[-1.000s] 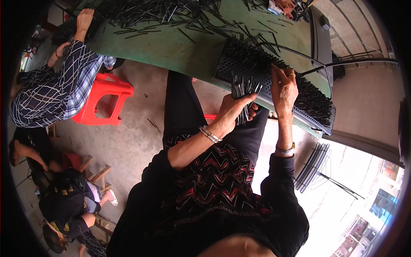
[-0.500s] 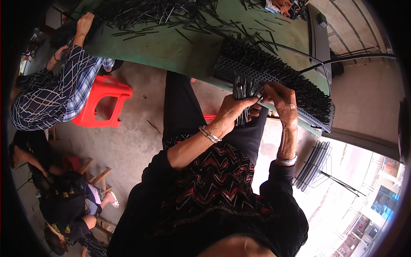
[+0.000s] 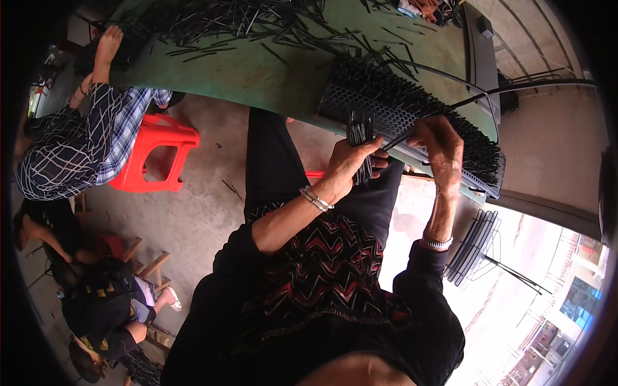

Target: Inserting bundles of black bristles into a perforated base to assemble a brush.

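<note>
Green table (image 3: 212, 76): runs along the far side, with a heap of loose black strips (image 3: 244, 26) on it toward the left.
Black rack (image 3: 386, 114): on the table's near right edge, its long axis slanting from upper left to lower right; a holed face shows in front of rows of upright black bristles.
Right hand (image 3: 441, 147): nearer to the rack than the left, just in front of its holed face; finger and thumb are pinched on one strip.
Left hand (image 3: 351, 159): closed around a bundle (image 3: 360, 132), nearer the body, left of the right hand.
Bundle: stands roughly upright out of the fist.
Single strip (image 3: 398, 139): between the hands, slanting from lower left up to the right fingertips.
Hard to see: whether the strip's lower end touches the left hand; the bundle's middle is hidden by fingers.
</note>
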`<act>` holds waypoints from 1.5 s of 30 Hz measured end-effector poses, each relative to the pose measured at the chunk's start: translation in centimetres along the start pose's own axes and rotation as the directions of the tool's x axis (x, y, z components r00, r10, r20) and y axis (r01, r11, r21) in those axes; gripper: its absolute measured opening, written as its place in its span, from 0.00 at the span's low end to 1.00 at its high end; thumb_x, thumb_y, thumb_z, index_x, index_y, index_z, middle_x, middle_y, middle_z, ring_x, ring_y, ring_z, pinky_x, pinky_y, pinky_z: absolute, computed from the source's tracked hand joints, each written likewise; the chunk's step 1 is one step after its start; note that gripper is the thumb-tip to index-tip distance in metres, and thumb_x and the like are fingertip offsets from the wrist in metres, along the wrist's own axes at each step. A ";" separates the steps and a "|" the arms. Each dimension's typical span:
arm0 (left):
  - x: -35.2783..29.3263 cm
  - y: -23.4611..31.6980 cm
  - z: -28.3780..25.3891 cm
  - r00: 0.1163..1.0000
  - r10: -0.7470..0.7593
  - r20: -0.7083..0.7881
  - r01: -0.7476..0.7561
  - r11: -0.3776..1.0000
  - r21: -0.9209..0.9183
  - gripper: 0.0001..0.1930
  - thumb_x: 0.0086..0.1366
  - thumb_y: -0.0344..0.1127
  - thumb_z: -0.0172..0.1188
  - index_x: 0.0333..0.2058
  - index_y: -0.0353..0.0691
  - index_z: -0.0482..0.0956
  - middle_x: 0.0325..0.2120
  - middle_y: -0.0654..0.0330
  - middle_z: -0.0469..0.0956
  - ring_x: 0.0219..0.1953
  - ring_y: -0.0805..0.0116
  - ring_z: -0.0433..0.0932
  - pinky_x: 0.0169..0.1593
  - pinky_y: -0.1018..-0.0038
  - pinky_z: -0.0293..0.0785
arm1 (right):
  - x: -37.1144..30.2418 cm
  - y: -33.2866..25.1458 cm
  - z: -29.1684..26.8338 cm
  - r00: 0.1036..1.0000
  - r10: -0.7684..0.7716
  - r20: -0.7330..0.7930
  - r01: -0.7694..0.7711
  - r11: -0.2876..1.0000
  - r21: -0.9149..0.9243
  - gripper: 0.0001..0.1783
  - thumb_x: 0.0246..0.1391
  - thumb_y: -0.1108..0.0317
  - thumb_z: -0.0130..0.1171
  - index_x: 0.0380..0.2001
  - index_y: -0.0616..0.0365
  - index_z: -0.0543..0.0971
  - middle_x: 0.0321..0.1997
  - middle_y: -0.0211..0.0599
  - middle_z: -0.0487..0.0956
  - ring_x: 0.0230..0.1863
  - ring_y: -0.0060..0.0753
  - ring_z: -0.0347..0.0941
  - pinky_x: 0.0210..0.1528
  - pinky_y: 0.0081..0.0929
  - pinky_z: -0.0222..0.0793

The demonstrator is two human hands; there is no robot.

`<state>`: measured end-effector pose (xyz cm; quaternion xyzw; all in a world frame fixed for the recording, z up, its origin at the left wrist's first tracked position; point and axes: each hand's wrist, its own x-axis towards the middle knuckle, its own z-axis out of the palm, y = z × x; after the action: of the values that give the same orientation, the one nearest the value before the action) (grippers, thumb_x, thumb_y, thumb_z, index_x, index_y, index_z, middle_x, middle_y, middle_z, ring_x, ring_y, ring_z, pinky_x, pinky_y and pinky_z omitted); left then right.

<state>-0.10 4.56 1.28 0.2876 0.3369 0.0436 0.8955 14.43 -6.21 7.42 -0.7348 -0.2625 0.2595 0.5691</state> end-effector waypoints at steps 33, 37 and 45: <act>-0.3 -0.6 0.8 1.000 -0.010 0.021 0.009 0.999 0.032 0.11 0.60 0.39 0.63 0.33 0.37 0.78 0.24 0.59 0.79 0.22 0.74 0.75 0.25 0.77 0.74 | 2.0 0.8 -0.4 0.911 -0.344 -0.226 0.238 0.889 -0.392 0.05 0.60 0.74 0.51 0.36 0.65 0.75 0.28 0.36 0.81 0.33 0.21 0.78 0.39 0.19 0.72; -0.3 -0.7 0.5 1.000 -0.005 0.024 0.004 0.999 0.042 0.11 0.60 0.39 0.63 0.33 0.37 0.79 0.22 0.60 0.78 0.22 0.74 0.75 0.24 0.77 0.74 | 2.1 0.9 -0.5 0.917 -0.328 -0.227 0.213 0.884 -0.415 0.05 0.60 0.74 0.51 0.36 0.65 0.75 0.28 0.36 0.82 0.32 0.21 0.78 0.39 0.19 0.72; -0.3 -0.6 0.7 0.998 0.014 0.059 -0.016 0.999 0.033 0.11 0.60 0.37 0.62 0.34 0.33 0.79 0.22 0.58 0.78 0.21 0.69 0.77 0.23 0.75 0.73 | 2.5 0.4 0.0 0.895 -0.416 -0.160 0.292 0.818 -0.495 0.04 0.58 0.74 0.53 0.36 0.61 0.76 0.27 0.35 0.82 0.31 0.21 0.78 0.36 0.19 0.70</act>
<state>0.04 3.63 1.53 0.3060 0.3091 0.0363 0.8997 16.28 -4.61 6.81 -0.8130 -0.3721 -0.0202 0.4473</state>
